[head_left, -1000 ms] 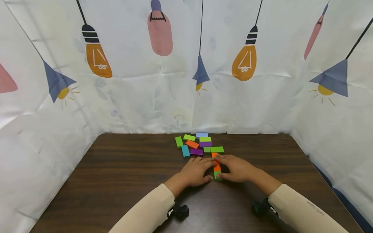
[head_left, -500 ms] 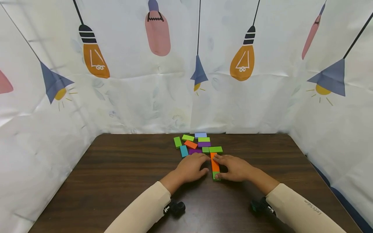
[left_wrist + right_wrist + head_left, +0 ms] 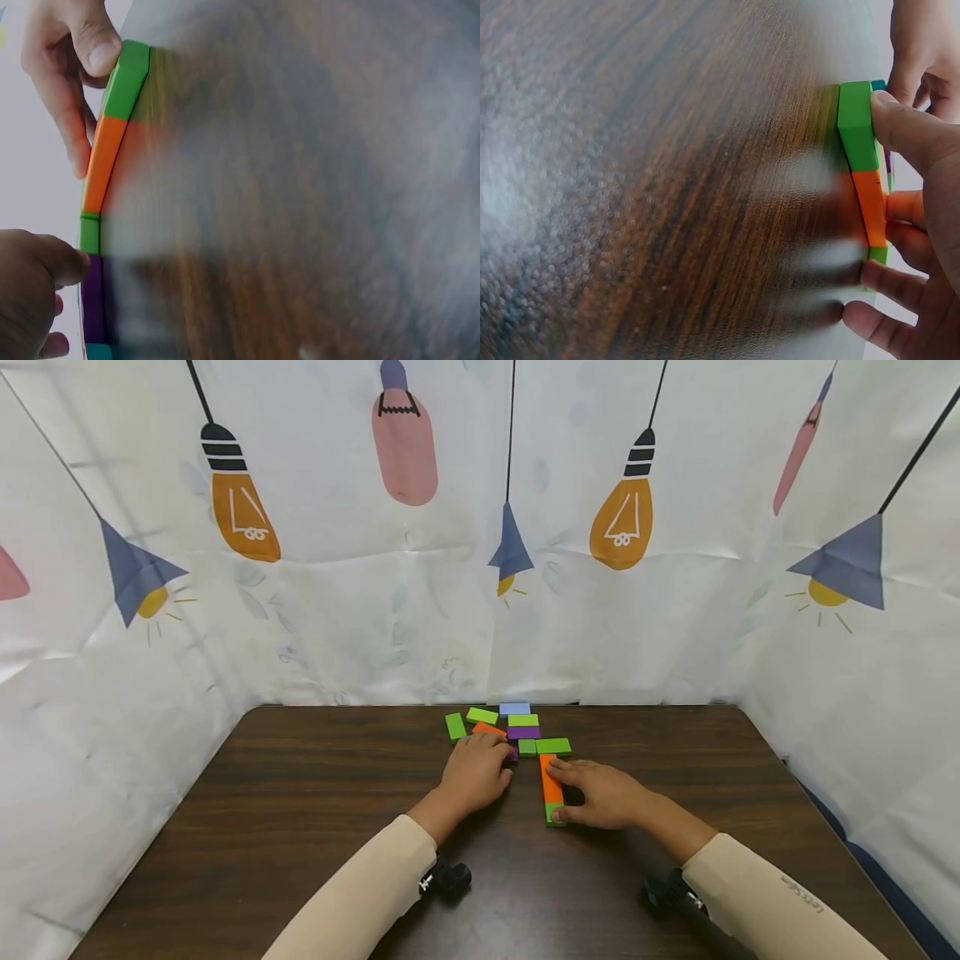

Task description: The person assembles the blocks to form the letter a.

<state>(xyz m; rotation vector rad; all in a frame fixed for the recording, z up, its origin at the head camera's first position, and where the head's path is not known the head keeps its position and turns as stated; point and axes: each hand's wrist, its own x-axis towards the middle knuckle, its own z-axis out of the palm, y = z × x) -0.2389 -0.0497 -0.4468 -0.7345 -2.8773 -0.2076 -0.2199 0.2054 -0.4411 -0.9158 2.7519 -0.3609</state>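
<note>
Blocks (image 3: 523, 732) in several colours lie on a dark wood-grain surface (image 3: 262, 827), most grouped near its far edge. A straight row extends from the group toward the person: an orange section (image 3: 551, 785) ending in a green end block (image 3: 858, 127). The right hand (image 3: 600, 795) rests its thumb on that end block and touches the orange with a fingertip, its other fingers loosely extended. The left hand (image 3: 474, 768) reaches over the group, its thumb beside a front purple block (image 3: 93, 300); whether it grips anything cannot be told. Behind its fingers sit an orange-red block (image 3: 489, 727) and a slanted green block (image 3: 455, 727). White cloth (image 3: 337, 627) printed with lamps hangs behind.
</note>
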